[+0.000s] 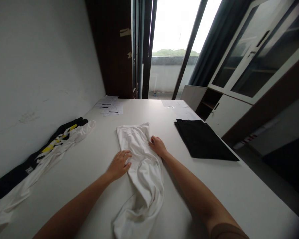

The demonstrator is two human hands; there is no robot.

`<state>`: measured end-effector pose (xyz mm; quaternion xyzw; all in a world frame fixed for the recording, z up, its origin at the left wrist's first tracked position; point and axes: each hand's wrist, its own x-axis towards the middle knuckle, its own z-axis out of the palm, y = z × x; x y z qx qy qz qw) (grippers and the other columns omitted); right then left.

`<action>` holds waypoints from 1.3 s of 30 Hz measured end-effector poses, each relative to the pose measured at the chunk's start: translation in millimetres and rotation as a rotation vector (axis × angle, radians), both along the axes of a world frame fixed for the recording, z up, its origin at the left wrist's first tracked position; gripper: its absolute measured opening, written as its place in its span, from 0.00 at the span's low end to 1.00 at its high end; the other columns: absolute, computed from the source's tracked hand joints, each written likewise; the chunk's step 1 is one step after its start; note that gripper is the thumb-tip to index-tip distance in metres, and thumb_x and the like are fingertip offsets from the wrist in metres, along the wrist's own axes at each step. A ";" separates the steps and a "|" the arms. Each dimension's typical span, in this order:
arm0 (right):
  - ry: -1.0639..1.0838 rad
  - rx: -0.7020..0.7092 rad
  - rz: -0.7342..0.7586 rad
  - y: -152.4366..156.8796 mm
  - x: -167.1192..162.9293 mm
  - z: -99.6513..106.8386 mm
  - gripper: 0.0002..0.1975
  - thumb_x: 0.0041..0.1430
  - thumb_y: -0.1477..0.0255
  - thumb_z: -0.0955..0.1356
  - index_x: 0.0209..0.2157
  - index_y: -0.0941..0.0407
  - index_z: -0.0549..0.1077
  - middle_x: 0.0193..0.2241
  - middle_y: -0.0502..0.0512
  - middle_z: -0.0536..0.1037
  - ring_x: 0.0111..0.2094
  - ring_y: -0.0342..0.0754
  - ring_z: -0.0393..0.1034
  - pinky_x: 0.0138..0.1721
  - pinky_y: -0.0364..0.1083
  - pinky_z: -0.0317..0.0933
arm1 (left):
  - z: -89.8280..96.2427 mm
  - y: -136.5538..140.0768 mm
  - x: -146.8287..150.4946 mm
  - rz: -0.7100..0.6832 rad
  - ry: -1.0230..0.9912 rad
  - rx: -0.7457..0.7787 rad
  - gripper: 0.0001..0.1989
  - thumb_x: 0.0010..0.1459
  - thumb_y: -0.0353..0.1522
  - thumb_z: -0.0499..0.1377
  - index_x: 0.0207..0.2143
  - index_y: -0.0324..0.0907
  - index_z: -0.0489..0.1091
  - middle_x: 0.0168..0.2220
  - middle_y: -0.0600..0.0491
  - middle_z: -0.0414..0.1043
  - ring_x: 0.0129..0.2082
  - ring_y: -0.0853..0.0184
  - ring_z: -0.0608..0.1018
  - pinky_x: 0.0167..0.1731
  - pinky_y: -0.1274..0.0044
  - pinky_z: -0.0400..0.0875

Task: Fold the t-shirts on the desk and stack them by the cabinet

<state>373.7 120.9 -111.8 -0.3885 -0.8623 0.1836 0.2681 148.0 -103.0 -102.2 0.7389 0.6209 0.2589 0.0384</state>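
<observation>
A long piece of white clothing (pixel 144 176) lies stretched out and wrinkled on the white table in front of me. Its far part is flatter, while the near part is bunched and twisted. My left hand (pixel 119 164) rests on its left edge, with fingers apart and the thumb on the cloth. At the right edge, a little farther away, my right hand (pixel 158 146) has its fingers curled in against the cloth. The exact kind of garment cannot be made out.
Folded black cloth (pixel 205 139) lies on the table (pixel 94 186) to the right. Along the left wall are a black garment with yellow print (pixel 52 142) and a white one (pixel 62 149). Papers (pixel 112 107) lie at the far left, more sheets (pixel 180 109) at the far right.
</observation>
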 end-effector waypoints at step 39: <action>0.004 0.013 0.005 -0.3 0.6 -0.4 0.06 0.58 0.75 0.69 0.32 0.53 0.65 0.30 0.50 0.71 0.36 0.48 0.64 0.38 0.43 0.54 | -0.9 1.1 -0.4 0.001 0.016 -0.004 0.16 0.62 0.30 0.59 0.52 0.47 0.68 0.60 0.47 0.67 0.62 0.56 0.68 0.64 0.58 0.61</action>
